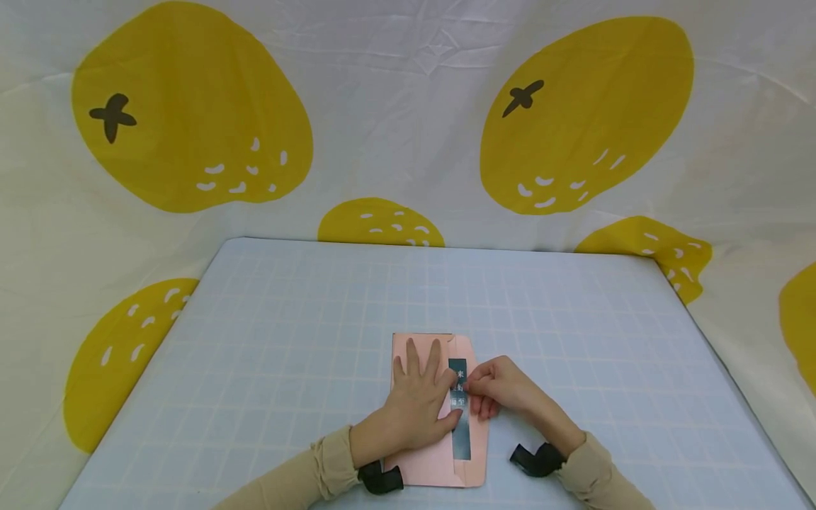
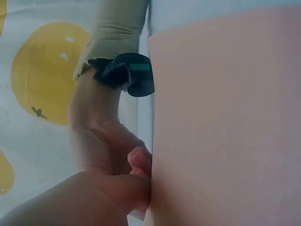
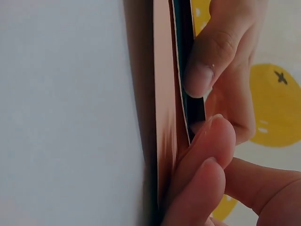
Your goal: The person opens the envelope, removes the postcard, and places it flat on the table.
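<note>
A pink envelope lies on the table, its flap unfolded to the right. From its mouth a strip of a dark teal card with white characters shows. My left hand rests spread on the envelope, fingers pointing away, thumb over the card; the right wrist view shows that thumb on the card's dark face. With curled fingers my right hand pinches the card's right edge, over the flap. Its fingertips are at the card's edge in the right wrist view.
The table wears a pale blue cover with a white grid. Behind it hangs a white cloth printed with yellow fruit. Black wrist cameras sit on both wrists, the left one overlapping the envelope's lower left corner.
</note>
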A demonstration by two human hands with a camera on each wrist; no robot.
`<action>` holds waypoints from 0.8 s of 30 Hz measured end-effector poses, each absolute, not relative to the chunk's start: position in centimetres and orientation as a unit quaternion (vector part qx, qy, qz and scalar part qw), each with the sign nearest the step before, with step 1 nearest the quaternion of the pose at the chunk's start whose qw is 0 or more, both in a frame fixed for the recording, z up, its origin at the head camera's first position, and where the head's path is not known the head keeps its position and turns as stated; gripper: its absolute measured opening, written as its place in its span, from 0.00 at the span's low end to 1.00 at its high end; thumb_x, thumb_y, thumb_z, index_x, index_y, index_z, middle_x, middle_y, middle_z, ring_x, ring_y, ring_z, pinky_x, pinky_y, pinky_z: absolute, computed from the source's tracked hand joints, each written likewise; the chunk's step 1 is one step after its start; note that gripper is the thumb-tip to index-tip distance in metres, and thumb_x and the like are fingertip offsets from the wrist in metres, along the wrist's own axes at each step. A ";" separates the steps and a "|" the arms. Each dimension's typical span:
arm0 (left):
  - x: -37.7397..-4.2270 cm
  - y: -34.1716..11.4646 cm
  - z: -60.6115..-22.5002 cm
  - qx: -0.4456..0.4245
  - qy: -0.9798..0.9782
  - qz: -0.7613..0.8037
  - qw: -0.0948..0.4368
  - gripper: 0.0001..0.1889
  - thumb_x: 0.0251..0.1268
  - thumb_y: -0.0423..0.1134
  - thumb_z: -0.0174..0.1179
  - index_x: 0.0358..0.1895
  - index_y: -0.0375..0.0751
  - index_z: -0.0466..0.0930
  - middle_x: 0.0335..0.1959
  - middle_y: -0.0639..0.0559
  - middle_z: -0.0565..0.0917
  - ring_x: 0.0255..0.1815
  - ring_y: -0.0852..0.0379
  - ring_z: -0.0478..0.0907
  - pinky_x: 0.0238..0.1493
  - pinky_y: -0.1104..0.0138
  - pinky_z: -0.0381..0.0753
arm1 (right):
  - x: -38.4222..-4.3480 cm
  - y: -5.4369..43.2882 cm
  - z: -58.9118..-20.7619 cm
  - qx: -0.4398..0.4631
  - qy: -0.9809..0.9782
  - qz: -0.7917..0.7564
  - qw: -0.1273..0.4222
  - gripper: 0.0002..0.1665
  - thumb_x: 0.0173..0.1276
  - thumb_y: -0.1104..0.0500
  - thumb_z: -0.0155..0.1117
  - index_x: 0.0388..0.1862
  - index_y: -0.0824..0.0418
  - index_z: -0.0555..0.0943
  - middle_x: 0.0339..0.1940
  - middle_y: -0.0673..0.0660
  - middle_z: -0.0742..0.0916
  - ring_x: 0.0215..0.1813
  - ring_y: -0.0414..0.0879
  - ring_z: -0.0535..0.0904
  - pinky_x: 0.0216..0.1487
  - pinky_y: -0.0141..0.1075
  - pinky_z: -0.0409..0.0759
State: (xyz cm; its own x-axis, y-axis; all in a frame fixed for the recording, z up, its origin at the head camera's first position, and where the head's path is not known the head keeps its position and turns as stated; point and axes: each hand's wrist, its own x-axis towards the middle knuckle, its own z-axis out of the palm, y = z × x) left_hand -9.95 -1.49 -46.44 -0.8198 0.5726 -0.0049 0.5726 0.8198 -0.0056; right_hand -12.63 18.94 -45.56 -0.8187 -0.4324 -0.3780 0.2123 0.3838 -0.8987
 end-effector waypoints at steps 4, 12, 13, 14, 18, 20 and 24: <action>-10.0 -1.5 -46.3 0.297 0.955 -0.005 0.006 0.26 0.69 0.67 0.45 0.60 0.54 0.67 0.77 0.34 0.54 0.70 0.20 0.53 0.59 0.33 0.65 | -12.8 19.4 -45.5 -0.064 0.782 -0.547 0.293 0.10 0.70 0.64 0.61 0.31 0.70 0.83 0.17 0.57 0.84 0.16 0.43 0.80 0.20 0.30 0.77; -10.0 -1.5 -46.4 0.297 0.955 0.002 0.008 0.25 0.69 0.66 0.46 0.57 0.55 0.67 0.77 0.34 0.54 0.70 0.20 0.52 0.59 0.33 0.64 | -13.2 20.5 -45.4 -0.077 0.781 -0.541 0.302 0.11 0.70 0.62 0.62 0.32 0.70 0.84 0.17 0.58 0.84 0.17 0.43 0.81 0.20 0.30 0.77; -10.0 -1.5 -46.4 0.297 0.955 0.003 0.008 0.24 0.69 0.66 0.46 0.57 0.54 0.67 0.77 0.34 0.54 0.70 0.20 0.52 0.59 0.33 0.64 | -13.3 20.7 -45.4 -0.080 0.780 -0.542 0.304 0.12 0.70 0.62 0.62 0.32 0.70 0.84 0.17 0.58 0.84 0.17 0.43 0.81 0.20 0.30 0.77; -10.0 -1.5 -46.4 0.297 0.955 0.006 0.009 0.24 0.69 0.66 0.46 0.57 0.54 0.67 0.77 0.34 0.54 0.70 0.20 0.52 0.60 0.33 0.64 | -13.3 20.9 -45.4 -0.081 0.778 -0.543 0.305 0.12 0.70 0.62 0.62 0.32 0.70 0.84 0.17 0.57 0.84 0.17 0.43 0.81 0.20 0.30 0.77; -10.0 -1.5 -46.5 0.296 0.955 0.016 0.012 0.24 0.69 0.66 0.47 0.57 0.55 0.67 0.77 0.34 0.54 0.71 0.19 0.51 0.60 0.32 0.63 | -13.6 21.6 -45.6 -0.086 0.772 -0.548 0.311 0.12 0.70 0.62 0.62 0.31 0.71 0.83 0.17 0.56 0.84 0.17 0.42 0.80 0.20 0.30 0.77; -10.0 -1.4 -46.5 0.296 0.955 0.019 0.012 0.24 0.69 0.66 0.47 0.57 0.55 0.67 0.77 0.34 0.54 0.71 0.19 0.51 0.60 0.32 0.63 | -13.7 21.9 -45.7 -0.089 0.768 -0.550 0.314 0.12 0.69 0.62 0.62 0.31 0.72 0.83 0.17 0.56 0.84 0.17 0.42 0.80 0.20 0.30 0.77; -10.0 -1.4 -46.4 0.295 0.955 0.015 0.010 0.24 0.69 0.67 0.47 0.56 0.56 0.66 0.76 0.34 0.55 0.70 0.19 0.52 0.59 0.32 0.63 | -13.9 22.4 -45.8 -0.098 0.760 -0.557 0.321 0.12 0.70 0.62 0.62 0.31 0.73 0.82 0.18 0.57 0.84 0.17 0.42 0.81 0.20 0.31 0.78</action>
